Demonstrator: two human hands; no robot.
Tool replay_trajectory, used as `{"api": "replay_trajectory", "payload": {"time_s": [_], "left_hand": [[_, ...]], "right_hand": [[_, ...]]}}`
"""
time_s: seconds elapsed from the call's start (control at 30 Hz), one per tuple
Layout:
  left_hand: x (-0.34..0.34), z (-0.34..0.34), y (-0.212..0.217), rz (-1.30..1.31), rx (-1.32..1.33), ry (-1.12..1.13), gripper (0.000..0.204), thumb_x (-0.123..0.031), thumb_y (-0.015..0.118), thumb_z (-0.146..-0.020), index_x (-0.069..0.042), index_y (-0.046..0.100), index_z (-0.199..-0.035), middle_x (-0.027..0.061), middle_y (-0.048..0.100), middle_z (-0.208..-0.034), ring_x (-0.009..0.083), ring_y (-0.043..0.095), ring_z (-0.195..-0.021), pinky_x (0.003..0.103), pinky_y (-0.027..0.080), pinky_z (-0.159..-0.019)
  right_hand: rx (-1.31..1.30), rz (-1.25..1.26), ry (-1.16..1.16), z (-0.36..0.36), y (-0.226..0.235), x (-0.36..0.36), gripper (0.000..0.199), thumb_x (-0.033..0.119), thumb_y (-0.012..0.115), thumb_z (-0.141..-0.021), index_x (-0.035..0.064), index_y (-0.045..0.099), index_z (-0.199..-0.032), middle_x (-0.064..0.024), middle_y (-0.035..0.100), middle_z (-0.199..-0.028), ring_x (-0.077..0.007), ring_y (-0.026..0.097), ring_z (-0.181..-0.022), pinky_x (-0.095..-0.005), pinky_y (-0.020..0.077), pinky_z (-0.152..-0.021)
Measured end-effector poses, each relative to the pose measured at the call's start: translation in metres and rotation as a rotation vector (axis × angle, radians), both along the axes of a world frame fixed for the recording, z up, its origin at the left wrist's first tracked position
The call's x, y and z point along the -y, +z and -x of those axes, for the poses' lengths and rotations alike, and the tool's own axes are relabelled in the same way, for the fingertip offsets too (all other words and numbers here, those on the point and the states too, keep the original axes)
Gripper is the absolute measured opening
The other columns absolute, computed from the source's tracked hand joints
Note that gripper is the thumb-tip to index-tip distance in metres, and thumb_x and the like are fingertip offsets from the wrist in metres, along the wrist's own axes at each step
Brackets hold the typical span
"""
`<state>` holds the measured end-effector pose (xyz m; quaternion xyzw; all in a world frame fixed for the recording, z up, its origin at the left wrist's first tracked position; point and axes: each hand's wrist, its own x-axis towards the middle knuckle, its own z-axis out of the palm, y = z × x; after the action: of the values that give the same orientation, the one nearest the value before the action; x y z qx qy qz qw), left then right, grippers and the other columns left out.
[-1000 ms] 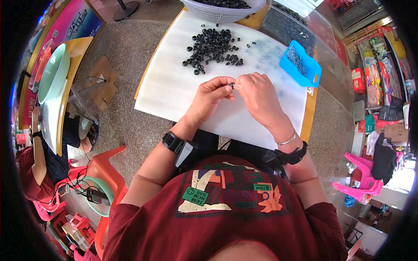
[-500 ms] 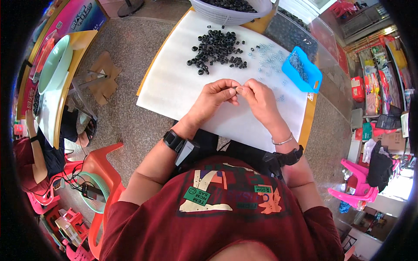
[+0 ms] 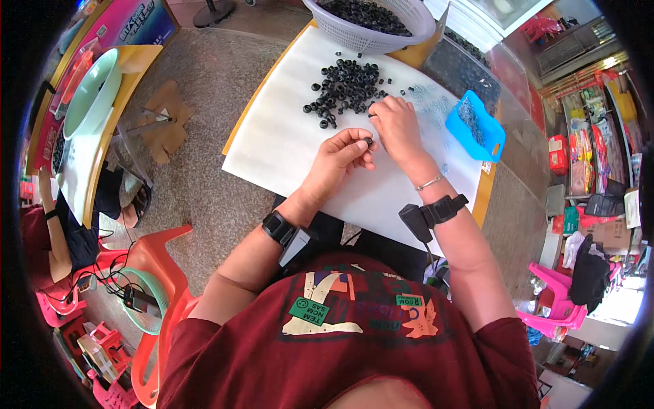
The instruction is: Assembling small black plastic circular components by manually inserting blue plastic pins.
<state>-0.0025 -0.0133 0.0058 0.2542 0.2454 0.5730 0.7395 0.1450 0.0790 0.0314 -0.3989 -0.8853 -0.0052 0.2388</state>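
Between the thumb and forefinger of my left hand (image 3: 338,163) is a small round black part (image 3: 368,141), hollow like a cap or ring. My right hand (image 3: 396,128) is a little farther off, fingers bent down at the near right edge of a pile of black parts (image 3: 349,83). A small dark piece (image 3: 372,115) shows at its fingertips, partly covered by them. Tiny clear bluish pieces (image 3: 429,100) lie scattered right of the pile. Beyond them is a blue plastic basket (image 3: 496,151) holding more clear pieces.
A pale lilac colander (image 3: 417,35) full of black parts stands at the far edge of the white-topped table (image 3: 272,136). To the left are an orange plastic chair (image 3: 163,262) and another table with a green basin (image 3: 92,92), where another person's arm (image 3: 60,238) shows.
My right hand has parted from my left and moved away to the edge of the black pile. The left hand keeps its black part, now more visible. The whole view has shifted slightly.
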Motion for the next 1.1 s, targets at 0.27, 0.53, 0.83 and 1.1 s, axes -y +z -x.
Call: {"api": "replay_trajectory", "payload": {"time_s": [0.27, 0.53, 0.83, 1.1], "left_hand": [[-0.001, 0.000, 0.001, 0.039, -0.013, 0.062, 0.017, -0.006, 0.049, -0.096, 0.003, 0.055, -0.110, 0.0090, 0.061, -0.096, 0.0138, 0.059, -0.078, 0.028, 0.052, -0.073], [-0.003, 0.000, 0.000, -0.017, -0.033, 0.009, 0.021, -0.006, 0.051, -0.095, 0.005, 0.056, -0.112, 0.0074, 0.062, -0.095, 0.0137, 0.059, -0.078, 0.027, 0.051, -0.073], [-0.002, 0.000, 0.000, -0.018, -0.007, -0.035, 0.020, -0.005, 0.053, -0.094, 0.005, 0.058, -0.110, 0.0078, 0.063, -0.093, 0.0122, 0.060, -0.077, 0.027, 0.053, -0.072], [-0.001, 0.000, -0.002, -0.042, -0.065, -0.061, 0.020, -0.006, 0.054, -0.094, 0.004, 0.058, -0.111, 0.0069, 0.063, -0.094, 0.0127, 0.059, -0.078, 0.028, 0.052, -0.073]], "right_hand": [[-0.504, 0.632, -0.049, -0.005, 0.037, 0.048, 0.010, 0.005, 0.063, -0.078, 0.0024, 0.057, -0.086, -0.0093, 0.061, -0.081, -0.0261, 0.061, -0.074, -0.0351, 0.0495, -0.065], [-0.494, 0.432, 0.082, -0.012, 0.035, 0.061, 0.010, 0.001, 0.060, -0.082, 0.0008, 0.059, -0.092, -0.0093, 0.059, -0.083, -0.0199, 0.062, -0.072, -0.0304, 0.0501, -0.064], [-0.652, 0.715, -0.028, -0.012, 0.037, 0.070, 0.010, -0.002, 0.059, -0.083, -0.0015, 0.060, -0.094, -0.0062, 0.064, -0.086, -0.0111, 0.061, -0.075, -0.0252, 0.0505, -0.067], [-0.504, 0.544, -0.022, -0.015, 0.042, 0.074, 0.010, 0.000, 0.059, -0.082, 0.0004, 0.061, -0.091, -0.0086, 0.063, -0.085, -0.0178, 0.062, -0.074, -0.0302, 0.0507, -0.065]]}}
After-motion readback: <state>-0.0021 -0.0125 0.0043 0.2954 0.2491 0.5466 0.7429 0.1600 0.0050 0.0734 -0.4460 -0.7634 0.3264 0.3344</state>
